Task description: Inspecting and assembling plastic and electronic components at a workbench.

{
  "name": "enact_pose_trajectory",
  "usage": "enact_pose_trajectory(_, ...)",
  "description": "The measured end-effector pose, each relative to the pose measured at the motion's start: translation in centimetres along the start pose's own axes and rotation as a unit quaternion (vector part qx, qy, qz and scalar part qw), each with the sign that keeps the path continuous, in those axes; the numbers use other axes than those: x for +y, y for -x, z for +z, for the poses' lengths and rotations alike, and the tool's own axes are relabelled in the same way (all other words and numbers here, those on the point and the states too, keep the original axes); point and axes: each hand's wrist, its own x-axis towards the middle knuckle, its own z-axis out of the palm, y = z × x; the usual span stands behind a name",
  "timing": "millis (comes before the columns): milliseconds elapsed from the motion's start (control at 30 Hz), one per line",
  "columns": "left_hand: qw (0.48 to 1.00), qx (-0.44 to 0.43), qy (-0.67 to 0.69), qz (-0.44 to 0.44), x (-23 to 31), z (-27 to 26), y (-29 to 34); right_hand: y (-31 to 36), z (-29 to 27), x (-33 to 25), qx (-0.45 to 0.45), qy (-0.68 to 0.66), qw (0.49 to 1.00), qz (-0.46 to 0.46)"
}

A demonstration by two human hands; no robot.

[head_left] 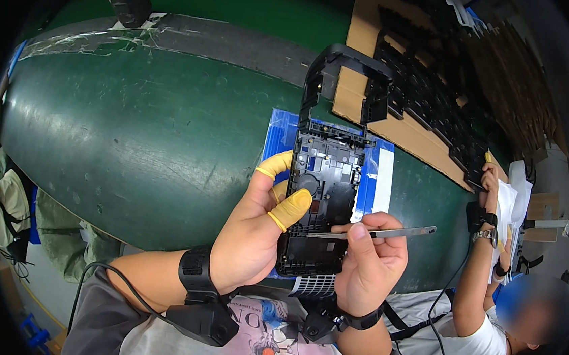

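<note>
A long black plastic housing with a loop-shaped upper end is held upright in front of me, its ribbed inner side facing me. My left hand grips its left edge, with yellow finger cots on the thumb and a finger; the thumb presses on the inner face. In my right hand is a pair of metal tweezers, pinched between thumb and fingers. Their thin tips reach leftward over the lower part of the housing. Whether the tips hold anything is too small to tell.
Behind the housing lies a blue sheet on the green table. Cardboard at the far right carries rows of black plastic parts. At the right a co-worker's hand touches those parts. Cables run from my wrist devices.
</note>
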Motion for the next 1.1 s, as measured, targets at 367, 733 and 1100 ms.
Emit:
enact_pose_trajectory(367, 1.000, 0.003, 0.007, -0.006, 2.2, -0.7, -0.2, 0.0, 2.4, 0.2, 0.009, 0.003, 1.000, 0.006)
enact_pose_trajectory(733, 0.998, -0.011, -0.062, -0.010, 2.9, -0.9, 0.1, 0.0, 2.1, 0.7, -0.008, -0.015, 1.000, -0.017)
enact_pose_trajectory(1100, 0.989, -0.001, -0.036, 0.141, 4.2, -0.2, -0.1, 2.2, -2.2, 0.1, 0.051, 0.077, 0.995, 0.030)
